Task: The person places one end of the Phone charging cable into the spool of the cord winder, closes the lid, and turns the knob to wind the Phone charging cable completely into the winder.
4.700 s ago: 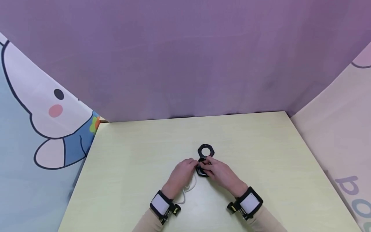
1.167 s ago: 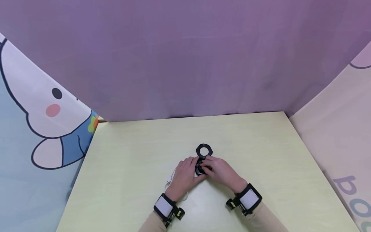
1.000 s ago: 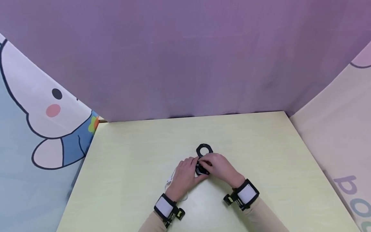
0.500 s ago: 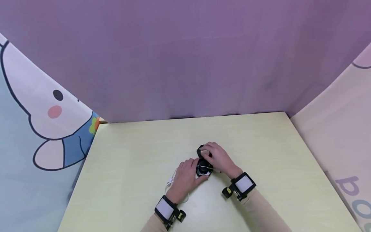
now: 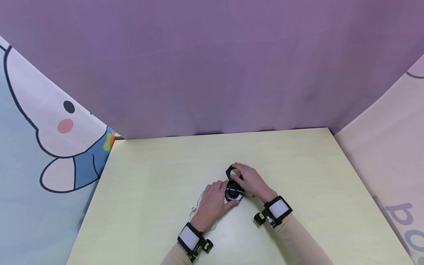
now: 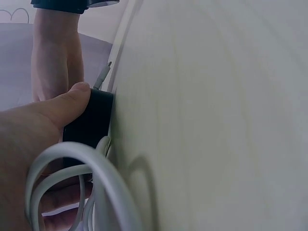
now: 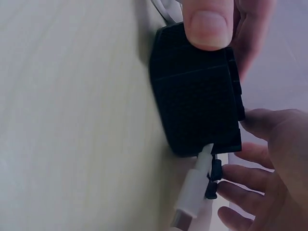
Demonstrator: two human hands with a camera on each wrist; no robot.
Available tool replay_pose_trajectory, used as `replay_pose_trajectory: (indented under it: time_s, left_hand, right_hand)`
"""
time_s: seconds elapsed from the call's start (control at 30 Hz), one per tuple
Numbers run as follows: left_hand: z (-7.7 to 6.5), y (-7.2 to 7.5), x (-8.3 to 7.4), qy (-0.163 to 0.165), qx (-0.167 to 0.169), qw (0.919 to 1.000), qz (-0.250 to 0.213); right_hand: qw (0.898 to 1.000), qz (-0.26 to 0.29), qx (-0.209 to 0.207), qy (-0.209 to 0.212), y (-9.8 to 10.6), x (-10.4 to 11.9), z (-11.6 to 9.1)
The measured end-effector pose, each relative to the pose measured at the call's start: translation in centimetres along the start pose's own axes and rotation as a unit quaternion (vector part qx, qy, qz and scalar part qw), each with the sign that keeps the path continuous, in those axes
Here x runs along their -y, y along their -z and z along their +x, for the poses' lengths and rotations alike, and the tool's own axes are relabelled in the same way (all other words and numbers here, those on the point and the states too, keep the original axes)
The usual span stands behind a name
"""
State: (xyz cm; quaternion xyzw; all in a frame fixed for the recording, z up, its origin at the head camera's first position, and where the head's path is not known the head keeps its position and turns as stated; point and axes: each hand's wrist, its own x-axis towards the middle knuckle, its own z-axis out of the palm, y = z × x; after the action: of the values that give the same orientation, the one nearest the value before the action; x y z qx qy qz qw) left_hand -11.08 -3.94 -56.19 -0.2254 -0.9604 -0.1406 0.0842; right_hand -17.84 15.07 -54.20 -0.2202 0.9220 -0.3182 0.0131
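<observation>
A black hexagonal cable case [image 5: 234, 190] lies on the table, its ring-shaped lid [image 5: 229, 172] swung out on the far side. My left hand [image 5: 212, 203] grips the case from the left, thumb along its near side. White cable [image 6: 103, 168] loops out beneath that hand, and a white strand crosses the round middle of the case. From the right side sticks a white cable plug [image 7: 191, 190] with a metal tip. My right hand [image 5: 254, 181] holds the lid between thumb and fingers, hiding its right part. In the right wrist view the left thumb presses the case wall.
The pale wooden table [image 5: 159, 176] spreads out on all sides of the case. A purple cloth [image 5: 212, 73] stands behind its far edge. Printed cartoon cloths flank it on the left [image 5: 49, 129] and right [image 5: 381, 154].
My right hand has moved from the case's middle outward onto the lid. The left hand, earlier at the case's edge with its fingertips, now grips its side. The plug end now shows at the right.
</observation>
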Motion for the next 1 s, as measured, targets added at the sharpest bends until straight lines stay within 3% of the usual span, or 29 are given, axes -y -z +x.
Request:
replay_pose_trajectory:
  time_s: [0.47, 1.0]
  left_hand:
    - [0.0, 0.1, 0.1, 0.011, 0.009, 0.9999, -0.005]
    - [-0.2, 0.1, 0.0, 0.011, 0.013, 0.9999, 0.001]
  right_hand:
    - [0.997, 0.053, 0.026, -0.054, 0.0, -0.3, 0.8]
    - [0.995, 0.079, 0.013, -0.063, 0.4, 0.6, 1.0]
